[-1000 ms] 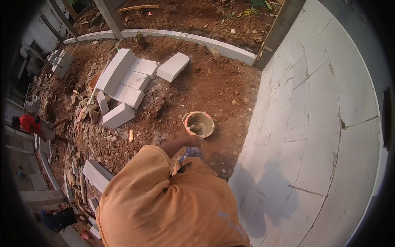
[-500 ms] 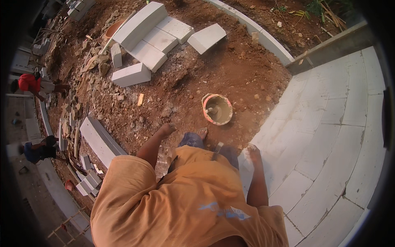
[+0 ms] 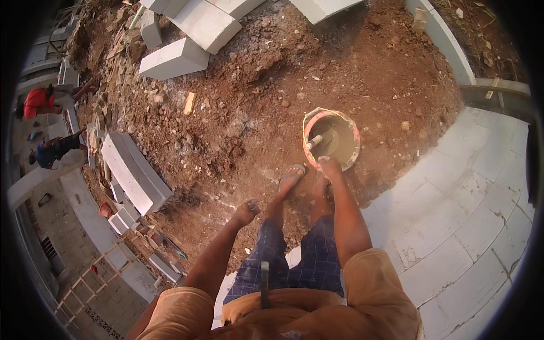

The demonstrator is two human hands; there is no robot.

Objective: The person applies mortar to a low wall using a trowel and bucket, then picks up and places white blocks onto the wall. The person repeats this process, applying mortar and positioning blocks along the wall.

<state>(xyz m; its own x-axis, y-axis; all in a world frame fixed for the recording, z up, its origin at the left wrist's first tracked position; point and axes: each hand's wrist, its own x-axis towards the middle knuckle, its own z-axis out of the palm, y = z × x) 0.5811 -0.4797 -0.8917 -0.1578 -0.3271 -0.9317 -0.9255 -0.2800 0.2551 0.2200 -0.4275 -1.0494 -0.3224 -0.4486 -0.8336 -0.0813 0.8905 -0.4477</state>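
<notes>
A reddish bucket (image 3: 356,139) with a yellow handle stands on the soil in front of me. Grey wet mortar (image 3: 341,140) lies inside it, and the pale handle of a tool (image 3: 314,142) leans at its left side. Over the bucket's near rim is my right hand (image 3: 330,166); whether it touches the rim is unclear, and its fingers are too foreshortened to read. My left hand (image 3: 247,213) hangs in the air left of my legs, fingers curled in, greyish at the tips, with nothing visible in it.
A pale block wall (image 3: 447,226) runs along my right. White blocks (image 3: 175,58) lie at the far left, and a stack of long blocks (image 3: 133,170) lies left of me. Two other people (image 3: 59,152) work at the left edge. Rubble covers the ground between.
My view has tipped down and nearer the bucket. My right hand has gone from the wall to the bucket's near rim. My left hand hangs lower, beside my legs.
</notes>
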